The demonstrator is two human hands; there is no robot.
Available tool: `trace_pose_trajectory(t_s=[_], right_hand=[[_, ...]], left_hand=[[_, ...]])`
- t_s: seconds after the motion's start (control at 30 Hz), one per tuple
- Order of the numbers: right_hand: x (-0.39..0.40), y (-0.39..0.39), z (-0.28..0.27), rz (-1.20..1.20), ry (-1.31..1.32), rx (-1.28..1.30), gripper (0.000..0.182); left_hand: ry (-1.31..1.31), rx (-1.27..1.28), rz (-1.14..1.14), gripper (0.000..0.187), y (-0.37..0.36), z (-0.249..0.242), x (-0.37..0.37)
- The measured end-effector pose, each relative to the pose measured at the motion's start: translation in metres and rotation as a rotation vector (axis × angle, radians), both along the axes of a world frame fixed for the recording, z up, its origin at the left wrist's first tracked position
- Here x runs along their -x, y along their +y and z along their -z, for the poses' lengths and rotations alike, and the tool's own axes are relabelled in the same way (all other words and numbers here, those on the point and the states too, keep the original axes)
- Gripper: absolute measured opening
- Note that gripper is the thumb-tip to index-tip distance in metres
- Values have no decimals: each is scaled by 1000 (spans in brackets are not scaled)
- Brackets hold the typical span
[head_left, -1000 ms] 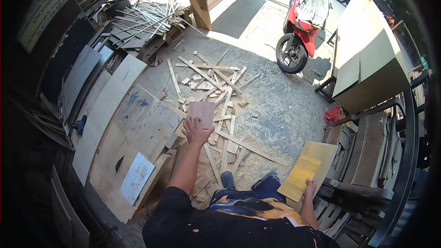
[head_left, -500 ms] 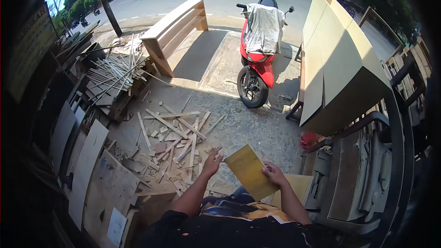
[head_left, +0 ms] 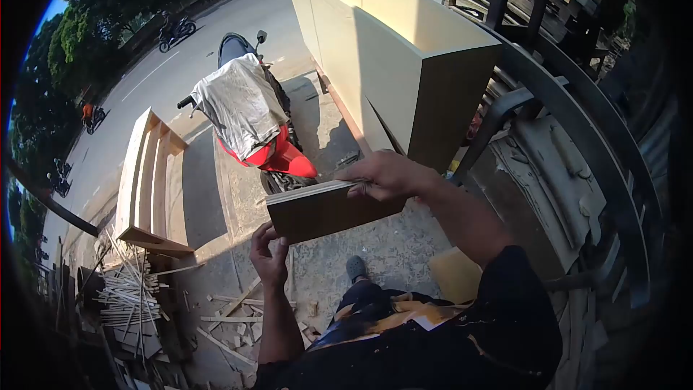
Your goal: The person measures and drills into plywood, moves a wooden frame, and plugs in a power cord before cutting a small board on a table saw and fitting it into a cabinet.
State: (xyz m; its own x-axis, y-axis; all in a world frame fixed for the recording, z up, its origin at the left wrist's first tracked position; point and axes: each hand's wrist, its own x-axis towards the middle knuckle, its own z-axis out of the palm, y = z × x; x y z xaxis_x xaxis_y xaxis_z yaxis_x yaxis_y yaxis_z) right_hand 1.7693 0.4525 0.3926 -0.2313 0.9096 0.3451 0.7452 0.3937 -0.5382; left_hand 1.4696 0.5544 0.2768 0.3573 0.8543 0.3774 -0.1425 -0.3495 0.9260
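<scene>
A rectangular wooden board (head_left: 336,213) is held up in front of me, its dark face toward me and its pale layered edge on top. My right hand (head_left: 386,177) grips it by the upper edge near its right end, fingers over the top. My left hand (head_left: 270,254) is at the lower left corner of the board, with fingers curled up and apart; the fingertips are close to the corner, and whether they touch it is unclear.
A red motorbike (head_left: 289,160) under a grey cloth (head_left: 242,101) stands ahead. A long pale box (head_left: 462,65) is at the right, beside a dark metal frame (head_left: 577,115). A wooden shelf (head_left: 148,173) stands left. Wood offcuts (head_left: 234,318) litter the floor.
The view has turned to the right. The board has been raised and tilted so its edge shows, and my right hand now holds its top edge. My left hand has come to its lower corner.
</scene>
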Motion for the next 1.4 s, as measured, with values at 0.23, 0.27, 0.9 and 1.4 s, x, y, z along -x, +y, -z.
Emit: trace_pose_trajectory(t_s=[0.23, 0.27, 0.9, 1.4], right_hand=[[-135, 31, -190, 280, -424, -310, 41], [-156, 35, -206, 325, -522, -336, 43], [-406, 7, -161, 402, -201, -149, 37], [-411, -20, -163, 292, -425, -243, 49]], left_hand=[[51, -504, 275, 24, 125, -110, -211], [13, -601, 276, 19, 125, -134, -240], [10, -526, 590, 14, 124, -158, -461], [172, -680, 755, 4, 119, -173, -474]])
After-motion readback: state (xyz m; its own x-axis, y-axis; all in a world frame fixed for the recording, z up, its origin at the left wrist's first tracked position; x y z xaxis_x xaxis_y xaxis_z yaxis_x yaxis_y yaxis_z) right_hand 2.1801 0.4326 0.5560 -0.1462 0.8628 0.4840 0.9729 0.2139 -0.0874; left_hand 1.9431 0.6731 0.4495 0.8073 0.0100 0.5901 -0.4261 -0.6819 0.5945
